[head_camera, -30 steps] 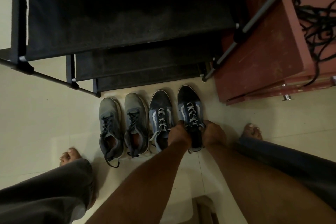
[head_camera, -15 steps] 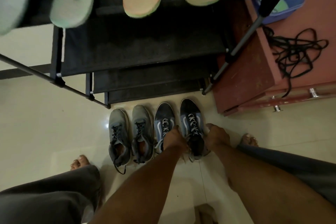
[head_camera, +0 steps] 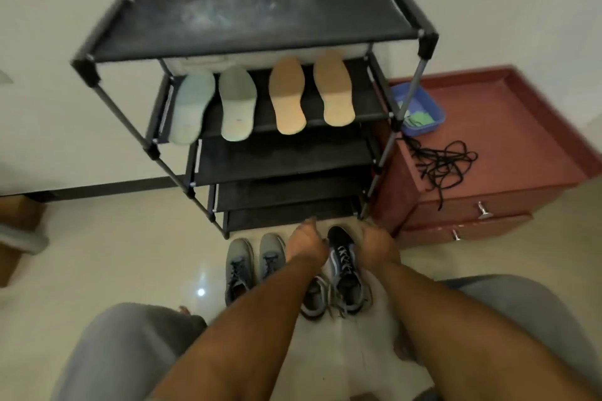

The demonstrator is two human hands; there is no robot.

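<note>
Where the navy sneaker (head_camera: 344,272) sits: on the floor tile, toe toward the rack foot, laces loose. It's the rightmost of four in the row, so I can reach it without crossing the others.
Its mate (head_camera: 313,301): just beside it on the left, mostly hidden under my left forearm. Only the heel end shows.
Left hand (head_camera: 306,246): over the mate's toe, fingers curled in. It's blurred, so I cannot tell if it clutches anything.
Right hand (head_camera: 379,246): at the sneaker's outer side, fingers pointing down. Contact is hidden, so I cannot tell whether it's grasping or free.
Why flanking: my read is one hand per side, to square up or lift the pair.
Grey pair (head_camera: 239,267): left of the navy ones, parallel, toes to the rack.
Shoe rack (head_camera: 257,21): black, against the wall, lower shelves just ahead of the toes. That's likely where the pair goes.
Insoles (head_camera: 288,98): four on the second shelf, spread apart, probably airing.
Red cabinet (head_camera: 505,140): right of the rack, carrying black laces (head_camera: 439,166) and a blue tub (head_camera: 430,107).
</note>
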